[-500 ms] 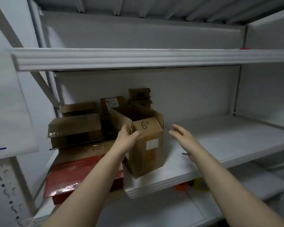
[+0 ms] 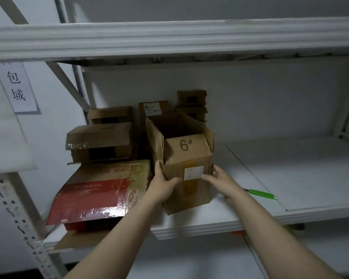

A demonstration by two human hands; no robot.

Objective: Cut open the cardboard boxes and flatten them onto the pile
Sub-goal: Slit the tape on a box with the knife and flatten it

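box: open-topped cardboard box point(image 2: 186, 158) marked "6#", centre of the frame, standing on the white shelf point(image 2: 300, 174) near its front edge, flaps up.
left hand point(image 2: 162, 186): grips the box's lower left corner, thumb across the front face, fingers round the left side.
right hand point(image 2: 222, 182): holds the box's right edge, thumb beside the white label point(image 2: 193, 172).
green-handled tool point(image 2: 260, 193): flat on the shelf, just right of the right wrist, apart from the box.
left of frame: red carton point(image 2: 101, 190) lying tilted, brown boxes point(image 2: 99, 141) stacked behind it.
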